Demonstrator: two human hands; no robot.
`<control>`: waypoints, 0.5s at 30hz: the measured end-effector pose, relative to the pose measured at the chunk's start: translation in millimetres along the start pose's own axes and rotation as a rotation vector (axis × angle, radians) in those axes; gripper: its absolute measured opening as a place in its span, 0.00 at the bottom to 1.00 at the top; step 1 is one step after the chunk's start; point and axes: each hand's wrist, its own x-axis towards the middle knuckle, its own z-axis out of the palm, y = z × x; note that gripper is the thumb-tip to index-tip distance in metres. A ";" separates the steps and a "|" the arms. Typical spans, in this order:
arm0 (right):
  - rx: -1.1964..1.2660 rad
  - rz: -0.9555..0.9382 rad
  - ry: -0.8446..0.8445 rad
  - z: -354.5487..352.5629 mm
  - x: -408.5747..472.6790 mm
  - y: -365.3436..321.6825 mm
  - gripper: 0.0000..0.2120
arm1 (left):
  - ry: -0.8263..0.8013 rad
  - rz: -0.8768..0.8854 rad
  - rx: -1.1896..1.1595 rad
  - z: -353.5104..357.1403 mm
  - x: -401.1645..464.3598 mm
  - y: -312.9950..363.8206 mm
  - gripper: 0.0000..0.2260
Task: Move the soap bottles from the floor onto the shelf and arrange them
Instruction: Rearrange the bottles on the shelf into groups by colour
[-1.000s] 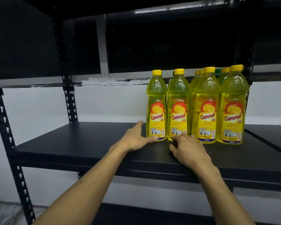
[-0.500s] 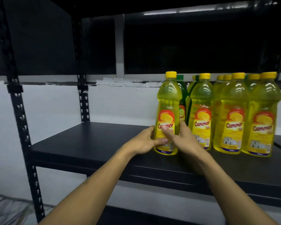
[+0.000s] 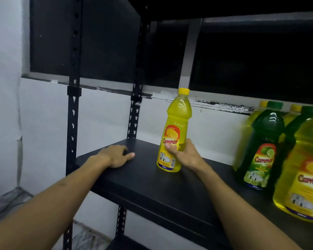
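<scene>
While the black metal shelf (image 3: 152,181) fills the middle of the frame, the arranging step looks to be in hand. At the right edge stands the cluster of yellow and green soap bottles (image 3: 282,156). Well apart, at centre, the right hand (image 3: 183,153) wraps its grip round a yellow plastic soap bottle (image 3: 173,134), upright on the board. The left hand (image 3: 116,156) rests flat, loose, holding nothing. Next, I judge, comes releasing it squarely.

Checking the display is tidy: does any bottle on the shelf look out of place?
One yellow soap bottle, gripped by the right hand, stands alone, apart from the green and yellow bottles grouped at right. Left hand rests on the black shelf.
</scene>
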 end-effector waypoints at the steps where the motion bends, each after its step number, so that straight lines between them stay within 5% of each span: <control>1: 0.004 -0.010 -0.003 9.3 14.9 3.9 0.56 | 0.020 -0.017 0.005 0.5 4.3 -6.8 0.27; 6: 0.038 -0.014 0.015 53.2 66.4 -0.1 0.48 | 0.047 -0.018 0.025 10.0 20.1 -13.5 0.25; 11: 0.063 -0.045 0.026 87.5 123.6 12.4 0.55 | 0.075 0.015 0.011 14.1 26.3 -19.9 0.28; 15: 0.078 -0.015 0.044 109.7 142.1 2.4 0.37 | 0.088 0.031 0.015 16.8 29.8 -22.4 0.29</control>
